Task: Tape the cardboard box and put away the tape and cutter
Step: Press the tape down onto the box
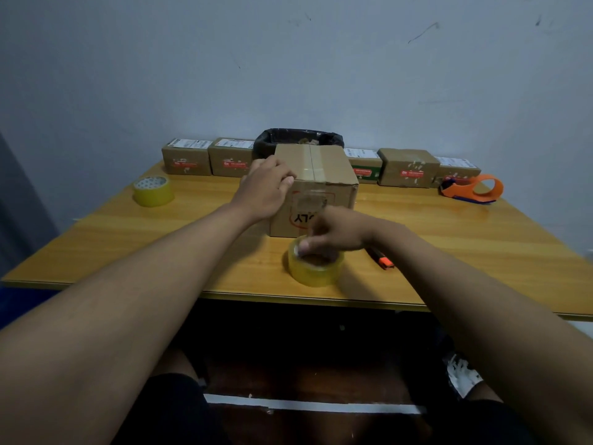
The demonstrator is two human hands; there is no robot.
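Observation:
A cardboard box (324,165) stands mid-table, with a strip of clear tape along its top seam and down its near face. My left hand (266,187) rests on the box's top left edge, fingers curled over it. A yellowish roll of clear tape (316,271) lies flat in front of the box. My right hand (333,234) is blurred and grips the roll's upper rim. A black and orange cutter (382,258) lies on the table just right of the roll, partly hidden under my right wrist.
A second tape roll (153,191) sits at the left of the wooden table (128,239). An orange tape dispenser (471,187) lies far right. Several small parcels (407,168) and a black-lined bin (298,139) line the back edge by the wall.

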